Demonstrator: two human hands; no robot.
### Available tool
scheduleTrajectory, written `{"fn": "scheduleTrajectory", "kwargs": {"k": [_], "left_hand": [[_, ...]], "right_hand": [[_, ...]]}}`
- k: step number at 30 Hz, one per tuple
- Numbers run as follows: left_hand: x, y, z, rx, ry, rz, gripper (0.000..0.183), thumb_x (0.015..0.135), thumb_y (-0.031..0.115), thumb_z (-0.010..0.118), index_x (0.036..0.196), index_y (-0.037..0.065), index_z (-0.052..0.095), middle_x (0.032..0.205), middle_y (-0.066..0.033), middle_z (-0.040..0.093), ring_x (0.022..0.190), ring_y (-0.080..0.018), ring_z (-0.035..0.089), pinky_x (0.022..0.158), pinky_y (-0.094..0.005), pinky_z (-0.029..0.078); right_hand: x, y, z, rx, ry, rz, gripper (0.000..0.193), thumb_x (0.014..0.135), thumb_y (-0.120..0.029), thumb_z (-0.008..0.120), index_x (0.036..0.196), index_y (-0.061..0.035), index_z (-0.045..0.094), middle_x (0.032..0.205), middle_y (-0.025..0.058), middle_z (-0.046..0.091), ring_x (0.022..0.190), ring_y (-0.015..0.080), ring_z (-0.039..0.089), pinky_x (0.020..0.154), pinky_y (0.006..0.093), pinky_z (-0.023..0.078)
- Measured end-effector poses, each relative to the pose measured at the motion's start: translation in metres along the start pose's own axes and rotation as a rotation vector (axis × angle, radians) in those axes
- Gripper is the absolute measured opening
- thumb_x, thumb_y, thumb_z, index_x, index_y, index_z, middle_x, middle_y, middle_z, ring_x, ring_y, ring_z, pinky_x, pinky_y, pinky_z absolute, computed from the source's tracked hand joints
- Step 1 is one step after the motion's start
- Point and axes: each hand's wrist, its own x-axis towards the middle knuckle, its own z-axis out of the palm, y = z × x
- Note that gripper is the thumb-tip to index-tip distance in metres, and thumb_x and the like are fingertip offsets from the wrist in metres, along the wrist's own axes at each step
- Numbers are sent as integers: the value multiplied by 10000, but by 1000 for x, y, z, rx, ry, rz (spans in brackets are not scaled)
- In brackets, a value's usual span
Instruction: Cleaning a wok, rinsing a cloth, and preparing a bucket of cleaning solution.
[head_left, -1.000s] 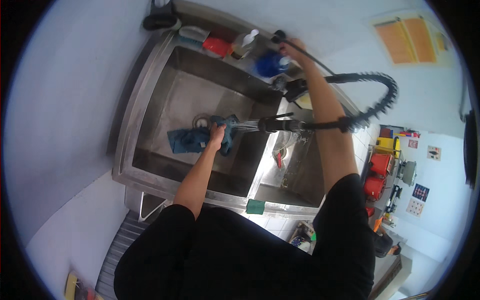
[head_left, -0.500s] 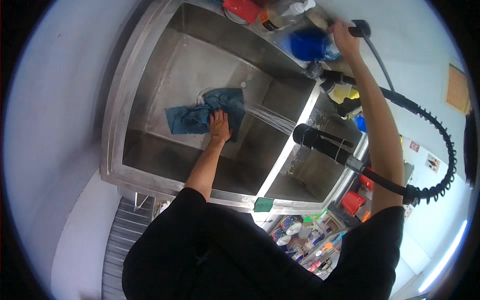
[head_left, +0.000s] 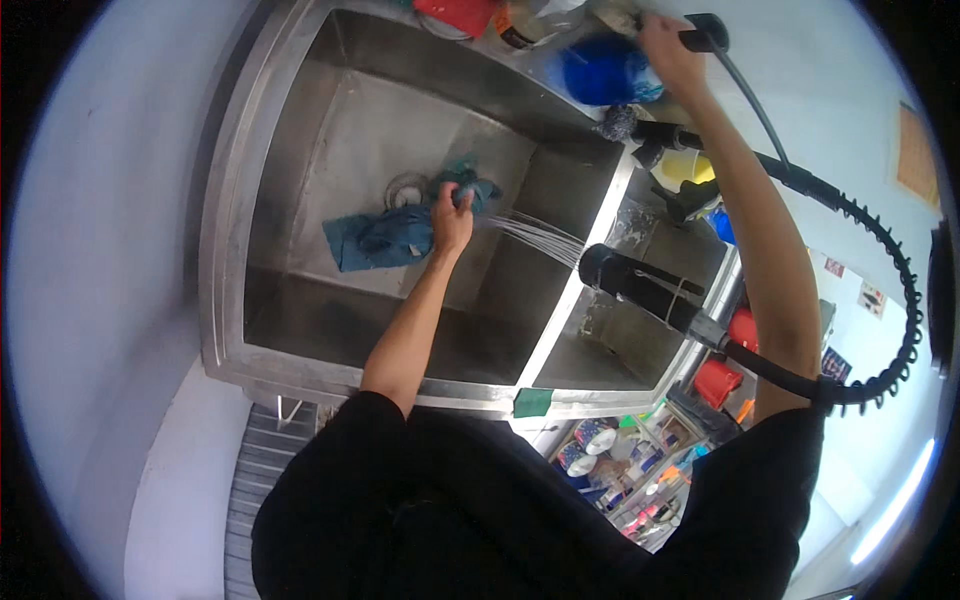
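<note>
Spray nozzle (head_left: 635, 283) squirting water (head_left: 540, 238) | left hand (head_left: 452, 222) fingers gripping teal cloth (head_left: 385, 240) left of nozzle | right hand (head_left: 672, 55) sitting beyond nozzle, can't tell its fingers' state

Your left hand (head_left: 453, 222), which lay flat on the dark teal cloth (head_left: 385, 238) half a second ago, now clutches a gathered fold; the cloth's outspread right end has bunched up, baring more of the round drain (head_left: 405, 188).
</note>
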Motion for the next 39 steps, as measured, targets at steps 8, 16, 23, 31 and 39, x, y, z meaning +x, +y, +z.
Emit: {"fn": "scheduleTrajectory", "kwargs": {"k": [8, 16, 23, 31, 39], "left_hand": [[29, -40, -2, 565, 313, -164, 344, 827, 138, 639, 1118, -17, 539, 1028, -195, 572, 991, -380, 544, 839, -465, 439], [35, -23, 28, 723, -4, 247, 492, 784, 174, 688, 1223, 42, 509, 1040, -180, 527, 1018, -404, 516, 848, -486, 446], [72, -70, 15, 314, 36, -137, 380, 858, 178, 550, 1189, -3, 586, 1023, -172, 626, 1026, -292, 582, 867, -374, 455], [17, -110, -51, -360, 462, -520, 388, 793, 147, 547, 1162, 30, 521, 1054, -137, 502, 972, -276, 502, 862, -407, 409], [34, -50, -41, 670, -36, 408, 523, 717, 97, 643, 1222, 22, 527, 1193, -169, 517, 1184, -345, 454, 984, -484, 360]], "right_hand": [[5, -44, 10, -131, 4, 2, 489, 882, -432, 431, 757, -12, 646, 703, 118, 608, 734, 239, 593, 713, 362, 437], [4, -57, 2, -66, -280, 365, 551, 889, -541, 396, 824, -53, 643, 736, 132, 608, 758, 254, 590, 814, 345, 452], [2, -39, 3, 60, -175, 194, 536, 910, -515, 438, 797, -35, 647, 754, 58, 599, 751, 168, 553, 738, 307, 435], [7, -53, -3, 147, -283, 252, 608, 898, -572, 485, 1197, -47, 555, 1105, 221, 625, 1059, 395, 569, 915, 453, 425], [7, -74, -11, 36, -250, 170, 522, 955, -496, 407, 1168, -58, 594, 1118, 197, 626, 1085, 338, 582, 900, 402, 451]]}}
